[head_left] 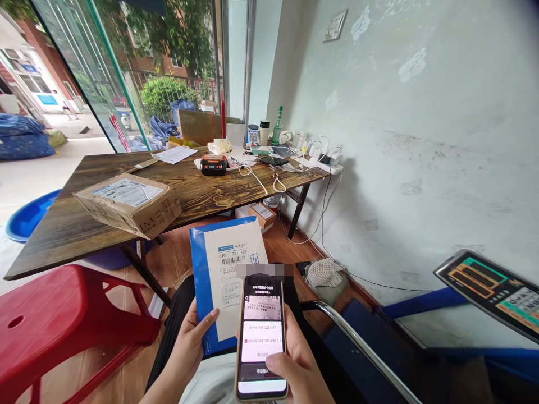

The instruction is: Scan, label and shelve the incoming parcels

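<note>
My left hand [191, 342] is closed on the lower left edge of a blue and white mailing envelope [201, 264], its thumb on the front. The envelope bears a shipping label [234, 253] with a barcode, and stands tilted above my lap. In front of its lower right part, my right hand [297, 359] grips a smartphone [263, 367] upright, the thumb resting on the lower screen. Lit on that screen is a dark page with a white pop-up box and number lines. A grey blurred patch covers the phone's top edge.
On the wooden table [210, 201] ahead sit a taped cardboard box [130, 203], a small black and orange device [213, 165], papers [174, 154], cables and a green bottle [277, 126]. A red stool [76, 314] stands at left. At right is a scale display [490, 292] beside a chair's metal armrest [357, 336].
</note>
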{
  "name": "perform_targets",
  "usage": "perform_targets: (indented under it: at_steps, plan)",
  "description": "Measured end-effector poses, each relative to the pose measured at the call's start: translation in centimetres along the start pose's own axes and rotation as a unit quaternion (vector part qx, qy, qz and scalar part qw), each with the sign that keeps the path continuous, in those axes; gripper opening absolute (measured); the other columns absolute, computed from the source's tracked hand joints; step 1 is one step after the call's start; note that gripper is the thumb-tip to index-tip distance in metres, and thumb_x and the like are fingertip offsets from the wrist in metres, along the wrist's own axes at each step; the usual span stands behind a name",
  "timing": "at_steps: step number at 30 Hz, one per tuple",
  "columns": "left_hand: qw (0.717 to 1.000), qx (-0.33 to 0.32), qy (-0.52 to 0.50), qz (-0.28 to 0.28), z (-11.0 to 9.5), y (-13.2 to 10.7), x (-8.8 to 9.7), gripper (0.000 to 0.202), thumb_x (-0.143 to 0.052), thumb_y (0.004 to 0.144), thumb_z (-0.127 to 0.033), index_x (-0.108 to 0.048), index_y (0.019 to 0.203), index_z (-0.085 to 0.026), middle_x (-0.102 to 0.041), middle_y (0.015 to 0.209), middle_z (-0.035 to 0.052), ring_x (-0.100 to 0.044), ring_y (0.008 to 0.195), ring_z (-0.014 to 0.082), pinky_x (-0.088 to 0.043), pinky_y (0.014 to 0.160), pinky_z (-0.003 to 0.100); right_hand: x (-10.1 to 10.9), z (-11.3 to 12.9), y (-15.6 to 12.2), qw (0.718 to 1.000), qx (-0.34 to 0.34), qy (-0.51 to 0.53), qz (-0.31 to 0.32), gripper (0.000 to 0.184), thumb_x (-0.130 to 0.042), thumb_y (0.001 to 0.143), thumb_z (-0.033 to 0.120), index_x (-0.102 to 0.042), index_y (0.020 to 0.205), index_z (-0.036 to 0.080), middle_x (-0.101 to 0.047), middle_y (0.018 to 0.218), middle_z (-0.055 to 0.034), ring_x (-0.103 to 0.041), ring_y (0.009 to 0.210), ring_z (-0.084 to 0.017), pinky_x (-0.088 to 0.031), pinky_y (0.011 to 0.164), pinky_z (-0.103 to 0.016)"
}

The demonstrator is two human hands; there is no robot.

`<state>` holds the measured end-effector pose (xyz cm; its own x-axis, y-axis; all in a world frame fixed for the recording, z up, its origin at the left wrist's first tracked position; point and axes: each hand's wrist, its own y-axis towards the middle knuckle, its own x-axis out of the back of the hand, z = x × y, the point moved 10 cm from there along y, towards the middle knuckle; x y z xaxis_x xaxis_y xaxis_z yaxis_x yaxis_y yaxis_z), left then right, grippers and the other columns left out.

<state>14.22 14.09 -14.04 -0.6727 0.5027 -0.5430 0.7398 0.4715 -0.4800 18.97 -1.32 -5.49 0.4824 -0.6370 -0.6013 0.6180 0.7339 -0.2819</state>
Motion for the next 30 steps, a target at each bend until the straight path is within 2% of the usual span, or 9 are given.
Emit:
perform_targets:
  at_steps: [11,18,26,30]
  plan:
    - [1.000,-0.012,0.014,0.020,0.0,0.1,0.1,0.078,-0.084,0.065,-0.032,-0.046,0.133,-0.023,-0.068,0.120,0.0090,-0.062,0.114,0.0317,-0.059,0.089,0.040,-0.3,0.9,0.0,0.997,0.032,-0.065,0.005,0.068,-0.071,0.071,0.028,-0.042,0.132,0.024,-0.069,0.108,-0.0079,-0.066,0.091,-0.024,-0.049,0.082,-0.036]
    - [1.000,-0.007,0.011,0.013,0.2,0.1,0.3,0.081,-0.084,0.064,-0.032,-0.045,0.134,-0.022,-0.068,0.121,0.0104,-0.063,0.111,0.0326,-0.058,0.090,0.044,-0.4,0.9,0.1,0.997,0.047,-0.066,0.012,0.070,-0.072,0.070,0.029,-0.041,0.133,0.023,-0.069,0.110,-0.0080,-0.066,0.094,-0.025,-0.049,0.085,-0.038]
    - [1.000,-0.018,-0.002,0.000,-0.5,-0.9,-0.5,0.085,-0.083,0.065,-0.030,-0.041,0.139,-0.023,-0.071,0.114,0.0088,-0.064,0.111,0.0293,-0.058,0.090,0.037,1.0,1.4,-0.3,0.998,0.048,-0.022,-0.042,0.066,-0.077,0.069,0.031,-0.049,0.129,0.025,-0.071,0.110,-0.0089,-0.066,0.104,-0.029,-0.049,0.094,-0.044]
    - [1.000,-0.023,-0.008,0.002,-0.7,-1.3,-1.1,0.094,-0.084,0.063,-0.029,-0.036,0.143,-0.023,-0.071,0.113,0.0097,-0.064,0.111,0.0306,-0.058,0.089,0.038,2.7,1.5,-0.7,0.995,0.036,0.010,-0.092,0.076,-0.077,0.070,0.028,-0.043,0.137,0.029,-0.070,0.114,-0.0091,-0.065,0.107,-0.030,-0.050,0.094,-0.045]
